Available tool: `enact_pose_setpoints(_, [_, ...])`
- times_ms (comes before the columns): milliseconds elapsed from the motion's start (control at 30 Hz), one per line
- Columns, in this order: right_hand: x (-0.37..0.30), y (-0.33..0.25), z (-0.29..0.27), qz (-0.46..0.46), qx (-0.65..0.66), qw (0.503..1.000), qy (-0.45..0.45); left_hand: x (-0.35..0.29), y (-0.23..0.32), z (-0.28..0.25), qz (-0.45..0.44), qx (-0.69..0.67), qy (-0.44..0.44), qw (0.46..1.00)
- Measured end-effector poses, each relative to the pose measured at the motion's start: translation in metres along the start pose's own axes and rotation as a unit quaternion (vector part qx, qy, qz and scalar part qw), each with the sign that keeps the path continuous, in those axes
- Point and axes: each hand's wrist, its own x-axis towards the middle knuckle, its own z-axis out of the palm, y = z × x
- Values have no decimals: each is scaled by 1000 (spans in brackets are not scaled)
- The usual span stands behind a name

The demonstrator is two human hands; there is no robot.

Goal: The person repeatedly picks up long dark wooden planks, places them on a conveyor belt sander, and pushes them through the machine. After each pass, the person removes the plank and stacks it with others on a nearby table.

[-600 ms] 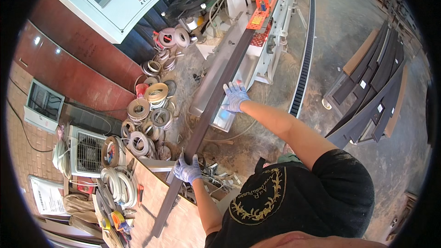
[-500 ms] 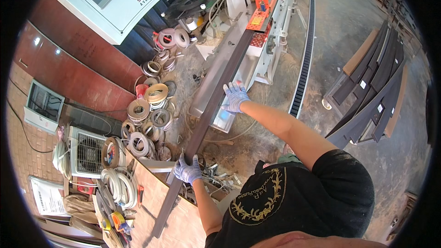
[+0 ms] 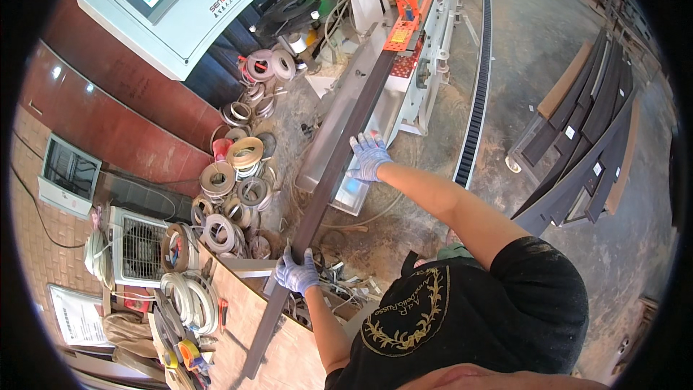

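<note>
A long, narrow dark panel [image 3: 317, 209] runs diagonally from the wooden bench at the lower left up to the orange infeed of a white machine [image 3: 426, 0]. My left hand [image 3: 296, 273], in a blue-grey glove, grips the panel near its lower end. My right hand [image 3: 368, 155], gloved the same, lies on the panel about halfway up, fingers spread over its edge, arm stretched out. The panel's upper part rests along the machine's grey guide rail [image 3: 336, 119].
Several rolls of edge tape [image 3: 231, 180] lie heaped on the floor to the left, below a grey control cabinet with a screen [image 3: 180, 7]. A black cable chain [image 3: 476, 87] runs along the floor. Dark boards [image 3: 585, 123] are stacked at the right. A wooden bench [image 3: 238, 318] holds tools.
</note>
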Motion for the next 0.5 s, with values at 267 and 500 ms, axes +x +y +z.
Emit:
enact_pose_setpoints(267, [6, 6, 6, -4, 4, 1000, 17, 3, 3, 4, -47, -25, -49, 997])
enact_pose_setpoints(500, [6, 9, 3, -7, 6, 1000, 17, 2, 0, 10, -20, -33, -27, 999])
